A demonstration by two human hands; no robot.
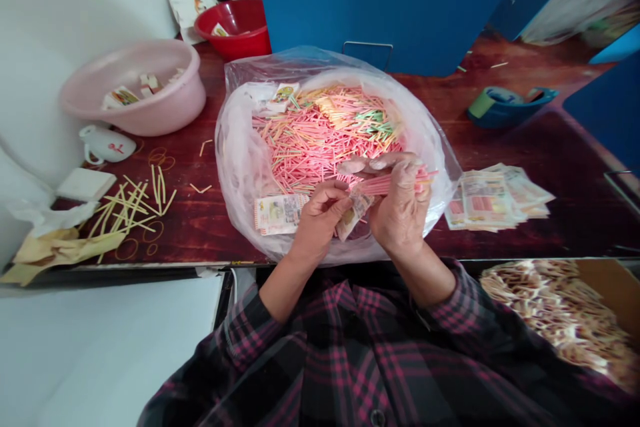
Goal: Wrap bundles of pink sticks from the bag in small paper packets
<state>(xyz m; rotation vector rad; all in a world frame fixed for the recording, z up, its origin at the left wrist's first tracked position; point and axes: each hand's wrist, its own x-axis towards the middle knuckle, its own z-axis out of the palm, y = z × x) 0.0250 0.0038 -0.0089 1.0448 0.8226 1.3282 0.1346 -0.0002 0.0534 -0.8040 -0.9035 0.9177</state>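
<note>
A plastic-lined round container (pixel 233 197) holds a heap of short pink, yellow and green sticks (pixel 310 147). Over its front part my right hand (pixel 400 207) is wrapped round a bundle of pink sticks (pixel 377 185). My left hand (pixel 325 217) pinches a small printed packet (pixel 353 213) at the left end of that bundle. Beside my left hand, a stack of printed packets (pixel 280 213) lies on the front left of the liner. More packets (pixel 285 93) rest at the back left of the heap.
Flat printed packets (pixel 493 197) lie at right, with a blue bowl (pixel 510 107) behind. At left are a pink basin (pixel 145 107), a mug (pixel 107 145), yellow sticks (pixel 127 207) and rubber bands. A red basin (pixel 235 30) stands behind. A box of filled packets (pixel 555 313) sits below right.
</note>
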